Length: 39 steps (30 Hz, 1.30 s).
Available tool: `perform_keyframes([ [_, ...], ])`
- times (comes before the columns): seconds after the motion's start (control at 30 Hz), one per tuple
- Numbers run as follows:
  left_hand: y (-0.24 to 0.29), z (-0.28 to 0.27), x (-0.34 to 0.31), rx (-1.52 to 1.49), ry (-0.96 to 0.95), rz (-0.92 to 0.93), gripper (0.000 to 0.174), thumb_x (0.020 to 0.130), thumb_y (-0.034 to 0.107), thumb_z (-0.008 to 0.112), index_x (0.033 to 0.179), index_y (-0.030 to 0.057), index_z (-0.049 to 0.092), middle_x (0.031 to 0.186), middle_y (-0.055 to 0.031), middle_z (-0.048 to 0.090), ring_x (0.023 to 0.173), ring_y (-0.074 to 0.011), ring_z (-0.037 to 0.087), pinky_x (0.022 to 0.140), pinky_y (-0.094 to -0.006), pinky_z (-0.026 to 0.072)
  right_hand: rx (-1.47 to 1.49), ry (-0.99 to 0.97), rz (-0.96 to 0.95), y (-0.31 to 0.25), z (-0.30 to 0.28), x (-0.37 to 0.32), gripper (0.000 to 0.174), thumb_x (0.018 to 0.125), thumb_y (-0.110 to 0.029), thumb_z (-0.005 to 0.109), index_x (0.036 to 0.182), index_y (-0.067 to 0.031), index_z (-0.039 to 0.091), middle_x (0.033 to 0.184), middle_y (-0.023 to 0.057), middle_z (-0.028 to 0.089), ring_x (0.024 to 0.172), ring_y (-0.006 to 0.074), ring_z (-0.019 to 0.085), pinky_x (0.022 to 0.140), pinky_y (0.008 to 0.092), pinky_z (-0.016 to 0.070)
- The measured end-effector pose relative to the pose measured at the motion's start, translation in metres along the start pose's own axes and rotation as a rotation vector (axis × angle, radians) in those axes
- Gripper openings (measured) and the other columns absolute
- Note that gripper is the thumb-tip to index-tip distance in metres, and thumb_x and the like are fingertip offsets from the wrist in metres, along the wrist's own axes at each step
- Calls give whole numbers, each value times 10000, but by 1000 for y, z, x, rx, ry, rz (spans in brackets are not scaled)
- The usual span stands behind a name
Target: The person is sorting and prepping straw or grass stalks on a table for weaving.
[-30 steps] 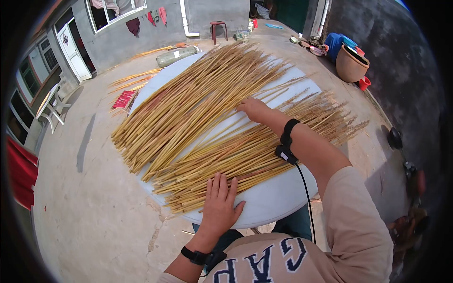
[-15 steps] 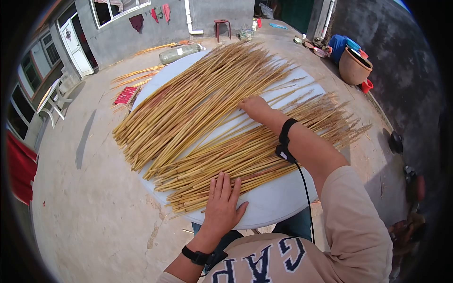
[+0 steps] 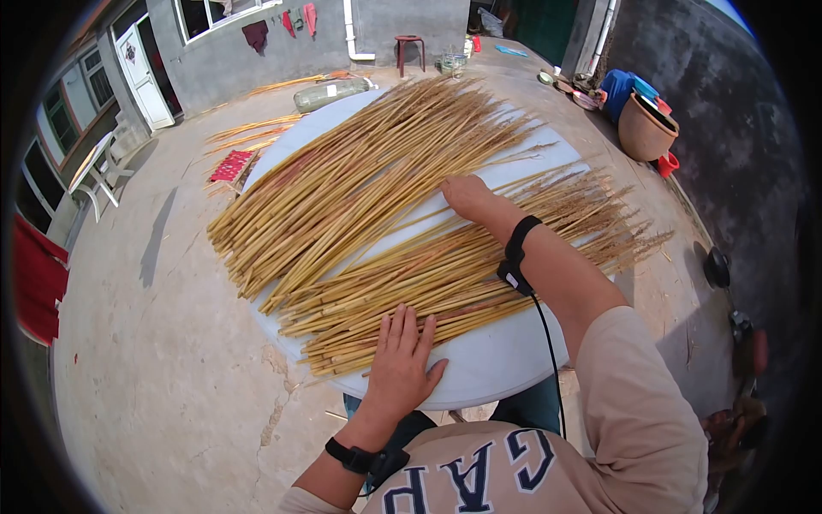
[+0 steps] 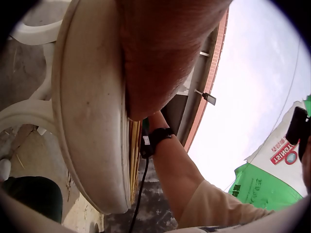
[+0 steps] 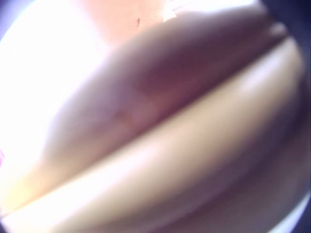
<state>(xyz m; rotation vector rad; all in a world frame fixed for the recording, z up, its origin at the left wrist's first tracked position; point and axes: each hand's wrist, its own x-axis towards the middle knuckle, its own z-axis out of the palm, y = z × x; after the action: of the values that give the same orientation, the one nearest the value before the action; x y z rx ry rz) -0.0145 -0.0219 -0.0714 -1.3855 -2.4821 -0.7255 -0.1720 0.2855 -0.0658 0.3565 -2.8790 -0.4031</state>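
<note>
Long dry stalks with feathery seed heads lie in two bundles across a white round table [image 3: 462, 374] in the head view. My left hand [image 3: 400, 368] rests with extended fingers on the cut ends of the near bundle [image 3: 411, 283]. Between this bundle and the far bundle [image 3: 342, 171], my right hand [image 3: 473, 197] curls downward and pinches a loose stalk [image 3: 390, 231]; its fingertips are hidden. In the left wrist view, the heel of my left hand [image 4: 165, 53] fills the upper middle. Blurred stalks [image 5: 194, 136] fill much of the right wrist view.
A red-seated folding stool [image 3: 231, 165] and loose orange stalks [image 3: 257, 130] lie left of the table. Behind it are a filled sack [image 3: 332, 95] and a dark red stool [image 3: 410, 51]. A clay pot [image 3: 646, 133] stands by the right wall. A cable [image 3: 552, 351] hangs from my right wrist.
The head view has shifted slightly. Loose stalks near the right hand have moved toward the near bundle, widening the gap at the seed-head end. My left hand has stayed on the near bundle.
</note>
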Motion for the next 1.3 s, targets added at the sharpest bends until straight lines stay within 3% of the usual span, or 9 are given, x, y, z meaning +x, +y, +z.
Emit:
perform_keyframes([
  [0.2, -2, 4, -3, 4, 18, 5, 616, 733, 289, 659, 1249, 26, 448, 1252, -265, 404, 1233, -383, 329, 1041, -481, 228, 311, 537, 291, 1, -52, -22, 64, 781, -91, 537, 799, -38, 506, 832, 147, 546, 751, 332, 555, 639, 401, 470],
  [0.33, -1, 4, -3, 13, 33, 16, 613, 737, 287, 656, 1251, 27, 446, 1253, -260, 405, 1229, -381, 332, 1044, -483, 222, 410, 510, 337, 13, -113, -72, 83, 771, -93, 537, 798, -22, 505, 781, 143, 542, 742, 343, 543, 640, 408, 444],
  [0.47, -1, 5, -5, 25, 43, 14, 606, 740, 282, 653, 1250, 26, 446, 1257, -256, 402, 1225, -383, 336, 1043, -483, 224, 521, 474, 556, 36, -174, -150, 83, 738, -65, 558, 773, 9, 541, 706, 139, 568, 639, 263, 553, 597, 352, 437],
  [0.63, -1, 5, -5, 36, 53, 30, 598, 750, 271, 647, 1253, 23, 439, 1253, -259, 407, 1221, -390, 338, 1041, -483, 227, 295, 38, 744, 98, -232, -265, 81, 669, -50, 588, 692, 17, 550, 629, 91, 561, 583, 159, 524, 548, 288, 412],
  [0.73, 0, 4, -5, 24, 51, 22, 595, 753, 268, 644, 1253, 20, 438, 1248, -267, 408, 1221, -393, 337, 1039, -482, 229, 281, -155, 865, 123, -283, -307, 175, 616, -63, 694, 648, 16, 541, 594, 52, 540, 553, 132, 519, 515, 286, 404],
  [0.93, 1, 5, -5, 43, 47, 30, 597, 751, 267, 646, 1251, 14, 438, 1241, -280, 409, 1222, -394, 337, 1038, -478, 235, 516, -49, 895, 127, -357, -306, 148, 715, -132, 631, 796, -16, 585, 659, 12, 573, 566, 88, 541, 511, 225, 419],
  [1.07, 1, 5, -5, 48, 48, 30, 602, 748, 266, 648, 1252, 14, 436, 1242, -280, 409, 1224, -394, 336, 1037, -478, 236, 867, -10, 578, 97, -344, -248, 147, 806, -178, 609, 854, -41, 587, 683, -1, 579, 620, 61, 565, 544, 196, 443],
  [1.2, 0, 5, -5, 33, 51, 20, 609, 746, 270, 647, 1254, 14, 431, 1249, -269, 410, 1223, -387, 342, 1038, -473, 237, 854, -87, 395, 49, -250, -152, 159, 846, -178, 575, 889, -27, 602, 775, 7, 599, 696, 72, 570, 601, 223, 468],
  [1.3, 0, 5, -5, 16, 52, 9, 612, 746, 274, 645, 1255, 14, 428, 1253, -261, 411, 1222, -383, 346, 1040, -469, 237, 513, -81, 124, 8, -157, -86, 215, 831, -126, 559, 1013, -12, 575, 910, 122, 588, 888, 263, 559, 789, 342, 441],
])
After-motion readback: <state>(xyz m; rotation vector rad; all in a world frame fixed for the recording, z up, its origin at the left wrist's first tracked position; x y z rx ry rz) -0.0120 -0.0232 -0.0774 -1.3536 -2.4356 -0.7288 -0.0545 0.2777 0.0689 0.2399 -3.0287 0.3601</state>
